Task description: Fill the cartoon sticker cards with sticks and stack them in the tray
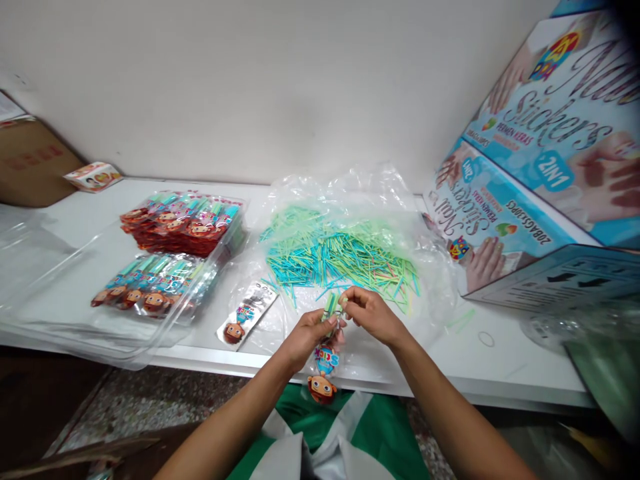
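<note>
My left hand (pixel 311 333) is closed around a small clear packet (pixel 326 363) printed with a brown-haired cartoon face at its lower end. Green sticks show at the packet's top, above my left thumb. The fingers of my right hand (pixel 367 313) pinch together at the packet's upper right edge; whether a single stick is also between them is hidden. Just beyond both hands, a heap of thin blue and green sticks (pixel 340 257) lies on clear plastic sheeting (pixel 385 180). To the left a flat white printed packet (pixel 247 315) lies on the table, touched by neither hand.
On the white table (pixel 525 360), filled packets (pixel 175 223) are stacked at left, with a row of more (pixel 150 287) in a clear plastic tray (pixel 145 357). Large blue printed boxes (pixel 530 167) stand at right. A rubber band (pixel 486 339) lies near the front. A brown carton (pixel 35 160) is far left.
</note>
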A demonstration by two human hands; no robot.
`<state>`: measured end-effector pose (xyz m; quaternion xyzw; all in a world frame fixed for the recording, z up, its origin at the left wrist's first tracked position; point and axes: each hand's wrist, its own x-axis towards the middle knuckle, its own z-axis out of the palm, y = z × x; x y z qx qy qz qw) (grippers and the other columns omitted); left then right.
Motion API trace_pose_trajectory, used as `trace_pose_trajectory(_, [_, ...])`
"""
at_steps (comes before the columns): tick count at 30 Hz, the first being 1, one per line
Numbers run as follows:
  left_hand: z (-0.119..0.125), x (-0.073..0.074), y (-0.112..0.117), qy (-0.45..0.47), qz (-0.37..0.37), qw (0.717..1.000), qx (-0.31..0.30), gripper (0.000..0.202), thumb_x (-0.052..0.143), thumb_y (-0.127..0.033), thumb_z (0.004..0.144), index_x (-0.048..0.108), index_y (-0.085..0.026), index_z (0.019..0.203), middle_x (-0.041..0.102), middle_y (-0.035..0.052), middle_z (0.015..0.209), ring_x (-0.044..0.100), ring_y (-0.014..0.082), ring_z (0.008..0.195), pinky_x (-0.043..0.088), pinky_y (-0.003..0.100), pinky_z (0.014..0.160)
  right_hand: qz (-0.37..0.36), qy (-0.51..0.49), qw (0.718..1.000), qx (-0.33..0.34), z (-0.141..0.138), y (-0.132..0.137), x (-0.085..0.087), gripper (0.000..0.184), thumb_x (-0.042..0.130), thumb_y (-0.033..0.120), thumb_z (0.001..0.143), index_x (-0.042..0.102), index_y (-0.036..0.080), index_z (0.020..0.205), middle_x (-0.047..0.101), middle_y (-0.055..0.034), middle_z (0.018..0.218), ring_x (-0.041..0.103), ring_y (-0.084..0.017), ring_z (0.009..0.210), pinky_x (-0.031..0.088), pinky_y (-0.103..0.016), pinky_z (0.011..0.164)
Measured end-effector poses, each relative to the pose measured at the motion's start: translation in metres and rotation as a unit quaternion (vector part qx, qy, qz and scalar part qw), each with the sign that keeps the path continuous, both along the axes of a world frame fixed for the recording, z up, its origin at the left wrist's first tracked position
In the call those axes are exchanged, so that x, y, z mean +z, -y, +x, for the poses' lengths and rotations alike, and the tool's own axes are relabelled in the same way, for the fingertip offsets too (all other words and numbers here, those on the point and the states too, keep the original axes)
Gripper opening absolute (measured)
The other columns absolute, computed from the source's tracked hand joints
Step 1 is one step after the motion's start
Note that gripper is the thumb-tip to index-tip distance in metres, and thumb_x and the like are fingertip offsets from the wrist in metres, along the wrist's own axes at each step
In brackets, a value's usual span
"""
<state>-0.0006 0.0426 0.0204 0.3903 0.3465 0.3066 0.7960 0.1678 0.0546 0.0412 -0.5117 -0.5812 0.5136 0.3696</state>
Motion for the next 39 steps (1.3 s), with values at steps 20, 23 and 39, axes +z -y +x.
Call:
trace_pose_trajectory(20, [0.001, -0.001, 0.003, 0.008, 0.023, 1.0, -0.02, 0.037, 0.054, -0.045, 0.079, 0.059, -0.01, 0.09, 0.061, 0.0053, 0.067, 0.055, 0.0117, 0.05, 0.039, 0.023, 0.05, 0.016, 0.016, 0.999, -0.025, -0.011, 0.004, 0.005, 0.007, 0.046, 0.018, 0.075, 0.05, 0.019, 0.08, 0.049, 0.0048, 0.064, 0.052, -0.009, 0.053, 0.042, -0.023, 0.053])
trace_pose_trajectory(23, [0.002, 0.0, 0.003, 0.004, 0.016, 0.999, -0.03, 0.04, 0.053, -0.048, 0.079, 0.059, -0.01, 0.092, 0.06, 0.0044, 0.065, 0.055, 0.0118, 0.05, 0.039, 0.022, 0.05, -0.006, -0.025, 0.999, -0.034, -0.012, 0.006, 0.003, 0.014, 0.047, 0.019, 0.075, 0.049, 0.02, 0.089, 0.05, 0.0047, 0.068, 0.051, -0.008, 0.051, 0.043, -0.023, 0.051])
trace_pose_trajectory(39, [0.0, 0.002, 0.003, 0.03, 0.0, 0.998, -0.049, 0.04, 0.056, -0.046, 0.078, 0.062, -0.009, 0.092, 0.061, 0.0045, 0.063, 0.055, 0.0114, 0.048, 0.04, 0.022, 0.049, 0.034, 0.01, 0.999, 0.004, -0.009, 0.007, 0.013, 0.004, 0.048, 0.022, 0.079, 0.05, 0.019, 0.078, 0.047, 0.0038, 0.065, 0.048, -0.009, 0.055, 0.043, -0.022, 0.055])
